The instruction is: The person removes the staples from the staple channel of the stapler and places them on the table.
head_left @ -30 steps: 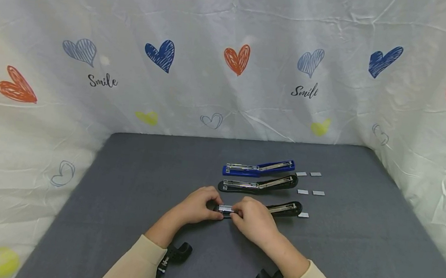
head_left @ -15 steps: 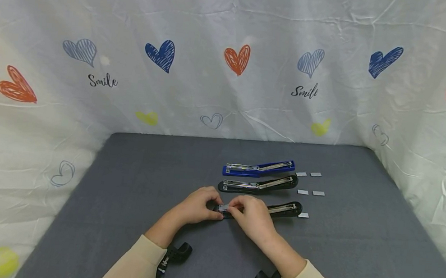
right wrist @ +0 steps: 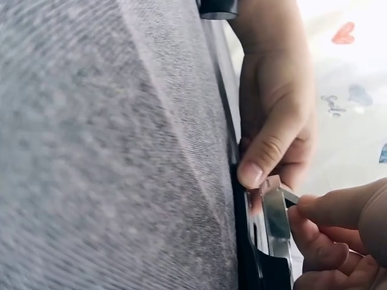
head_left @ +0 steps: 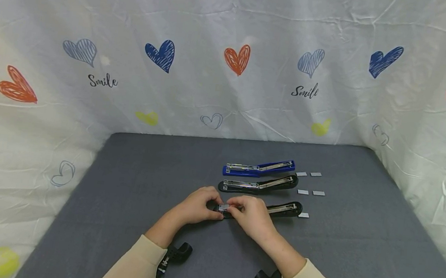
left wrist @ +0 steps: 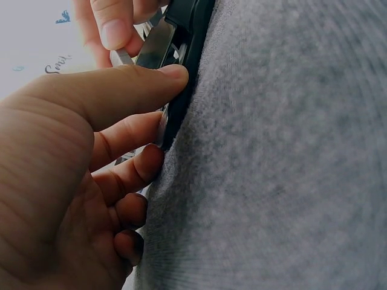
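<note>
An opened black stapler (head_left: 288, 209) lies nearest the person, its top arm folded back to the right. My left hand (head_left: 198, 205) holds its left end between thumb and fingers. In the left wrist view, the thumb lies along the near side of the black base (left wrist: 195, 42), with the fingers on the other side. My right hand (head_left: 254, 217) pinches a short silver staple strip (right wrist: 290, 197) between thumb and forefinger. The strip is tilted, close over the stapler's metal magazine (right wrist: 277, 220). The right fingers hide the stapler's middle in the head view.
Behind lie another opened black stapler (head_left: 242, 186) and an opened blue stapler (head_left: 240, 171). Several staple strips (head_left: 302, 192) rest to their right, and one staple strip (head_left: 304, 215) lies beside the near stapler. A heart-printed white curtain (head_left: 195, 91) stands behind the grey table (head_left: 155, 163).
My right hand has lifted slightly and shifted left, and the staple strip now shows tilted in its fingertips above the magazine. My left hand keeps its hold on the stapler.
</note>
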`<state>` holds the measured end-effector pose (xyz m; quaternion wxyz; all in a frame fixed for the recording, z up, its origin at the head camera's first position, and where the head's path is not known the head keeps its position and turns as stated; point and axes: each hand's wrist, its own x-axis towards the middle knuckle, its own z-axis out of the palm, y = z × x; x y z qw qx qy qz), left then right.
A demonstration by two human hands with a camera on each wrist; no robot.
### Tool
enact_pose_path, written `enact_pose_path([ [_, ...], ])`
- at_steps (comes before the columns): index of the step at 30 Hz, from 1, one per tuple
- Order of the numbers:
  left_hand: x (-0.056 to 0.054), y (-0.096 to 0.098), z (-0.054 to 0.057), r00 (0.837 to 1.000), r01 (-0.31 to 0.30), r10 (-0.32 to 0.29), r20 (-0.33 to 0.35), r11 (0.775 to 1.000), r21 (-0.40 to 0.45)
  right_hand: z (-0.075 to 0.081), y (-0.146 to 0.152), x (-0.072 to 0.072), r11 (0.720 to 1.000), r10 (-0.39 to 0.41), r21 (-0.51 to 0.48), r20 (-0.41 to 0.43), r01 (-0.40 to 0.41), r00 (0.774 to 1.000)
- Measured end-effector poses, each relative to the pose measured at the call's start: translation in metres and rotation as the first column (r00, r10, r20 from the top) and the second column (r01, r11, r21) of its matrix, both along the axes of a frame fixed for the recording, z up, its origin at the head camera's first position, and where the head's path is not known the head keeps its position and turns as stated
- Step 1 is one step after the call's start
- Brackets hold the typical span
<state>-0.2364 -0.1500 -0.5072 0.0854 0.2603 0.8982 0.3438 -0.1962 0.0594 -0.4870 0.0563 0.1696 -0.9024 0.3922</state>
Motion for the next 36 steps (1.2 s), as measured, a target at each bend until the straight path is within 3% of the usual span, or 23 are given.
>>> enact_pose_path([
  [12,-0.001,0.0,0.0,1.0,-0.007,0.007,0.0,1.0,-0.014,0.016,0.01,-0.002,0.999,0.005,-0.052,0.122,0.001,0.993],
  [27,-0.001,0.001,-0.002,1.0,-0.015,0.015,-0.016,1.0,-0.024,0.044,0.028,0.0,0.996,0.013,-0.085,0.117,-0.003,0.993],
  [36,0.0,0.001,-0.001,1.0,-0.013,0.013,-0.015,1.0,-0.014,0.062,0.046,0.0,0.997,-0.015,-0.075,0.172,0.028,0.985],
])
